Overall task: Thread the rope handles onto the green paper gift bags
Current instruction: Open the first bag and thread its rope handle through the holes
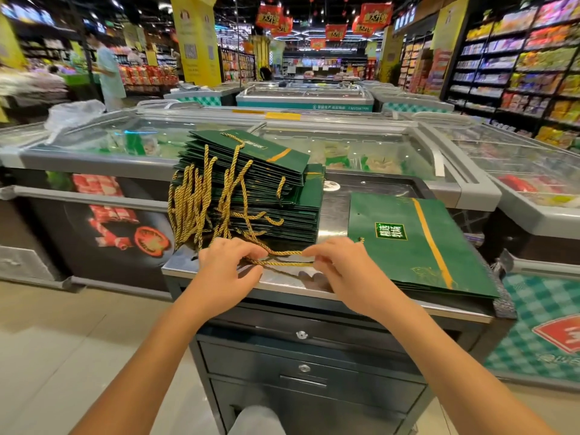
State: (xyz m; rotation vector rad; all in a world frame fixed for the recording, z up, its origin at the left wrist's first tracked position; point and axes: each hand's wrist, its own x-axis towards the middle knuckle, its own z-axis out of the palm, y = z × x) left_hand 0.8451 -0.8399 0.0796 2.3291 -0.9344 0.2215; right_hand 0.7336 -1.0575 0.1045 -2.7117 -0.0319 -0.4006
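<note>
1. Work surface: a steel counter top [337, 205] on a dark cabinet with 3 drawers [310, 356] at 6 o'clock. Glass-lidded freezer chests [361, 142] stand behind it at 12 o'clock.

2. Left hand [230, 266]: positioned at the near edge of the counter, just left of centre. The fingers are curled downward and the fingertips pinch a gold rope handle [284, 254].

3. Right hand [340, 268]: positioned at 3 o'clock from the left hand, near it but not touching it. The fingers are curled and pinch the same rope at its other side. 2 strands of the rope span the gap between the hands, just above the steel.

4. Threaded stack [295, 164]: a tall pile of flat green paper gift bags at 12 o'clock from the left hand. The upper bags are slewed and tilted. Many gold handles [188, 208] hang from its left face at 11 o'clock.

5. Flat pile [417, 255]: a low pile of green bags at 2 o'clock from the right hand, lying flat, label and orange stripe up. Its left edge is just beside the right hand. A short bit of gold rope shows at that edge.

6. Surroundings: a white plastic bag [73, 116] lies on a freezer at 10 o'clock. Stocked shelves [518, 67] stand at 2 o'clock.
</note>
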